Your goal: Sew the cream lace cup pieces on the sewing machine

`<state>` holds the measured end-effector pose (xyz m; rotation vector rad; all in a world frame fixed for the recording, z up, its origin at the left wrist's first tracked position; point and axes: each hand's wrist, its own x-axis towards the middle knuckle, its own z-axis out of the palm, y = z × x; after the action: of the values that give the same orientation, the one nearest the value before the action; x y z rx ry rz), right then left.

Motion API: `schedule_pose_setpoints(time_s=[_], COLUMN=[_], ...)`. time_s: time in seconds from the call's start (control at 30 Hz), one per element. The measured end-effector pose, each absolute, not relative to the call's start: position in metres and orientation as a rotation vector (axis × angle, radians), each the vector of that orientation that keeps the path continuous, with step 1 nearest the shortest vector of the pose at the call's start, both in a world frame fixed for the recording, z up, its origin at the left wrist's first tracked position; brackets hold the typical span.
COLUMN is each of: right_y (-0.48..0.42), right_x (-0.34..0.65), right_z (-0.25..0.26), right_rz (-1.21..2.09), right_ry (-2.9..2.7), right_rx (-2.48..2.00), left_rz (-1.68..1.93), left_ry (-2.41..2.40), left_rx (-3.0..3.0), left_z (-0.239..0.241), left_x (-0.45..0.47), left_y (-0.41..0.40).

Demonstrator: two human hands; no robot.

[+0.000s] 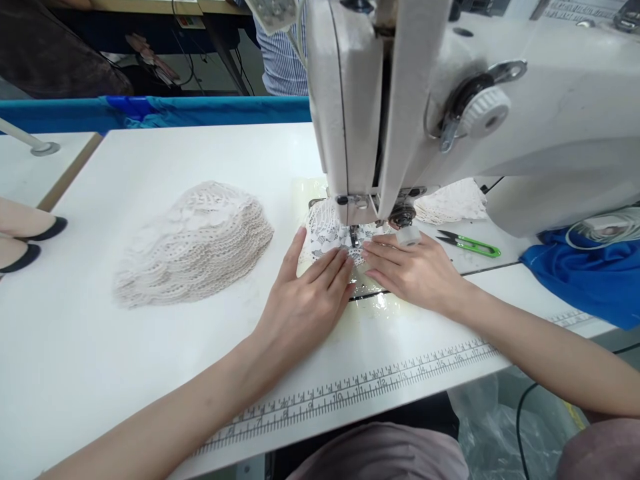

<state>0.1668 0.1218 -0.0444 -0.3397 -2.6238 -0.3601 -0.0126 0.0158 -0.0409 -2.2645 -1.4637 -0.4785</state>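
Observation:
My left hand [304,297] lies flat with fingers stretched out, pressing a small white lace piece [324,235] onto the bed of the white sewing machine [450,113]. My right hand [414,270] lies flat beside it, fingers extended toward the presser foot [354,235], also holding the lace down. A clear thimble-like cap [409,235] sits on one right finger. The lace runs under the needle between both hands.
A stack of several lace pieces [193,243] lies left on the white table [125,360]. More lace [453,202] sits behind the machine. Green thread snips [470,245] lie at right, by blue fabric [587,277]. A ruler strip [350,390] lines the front edge.

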Motion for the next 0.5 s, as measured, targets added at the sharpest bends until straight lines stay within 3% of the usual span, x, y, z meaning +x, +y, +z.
schedule_pose_setpoints(time_s=[0.5], right_y=[0.1277], right_x=[0.1635], right_z=[-0.0463], right_rz=[-0.407], right_ry=[-2.674], right_rx=[-0.436], left_rz=[-0.538], left_ry=[-1.490], left_rx=[-2.264], left_z=[-0.0469], left_x=[-0.0171], left_y=[0.0254])
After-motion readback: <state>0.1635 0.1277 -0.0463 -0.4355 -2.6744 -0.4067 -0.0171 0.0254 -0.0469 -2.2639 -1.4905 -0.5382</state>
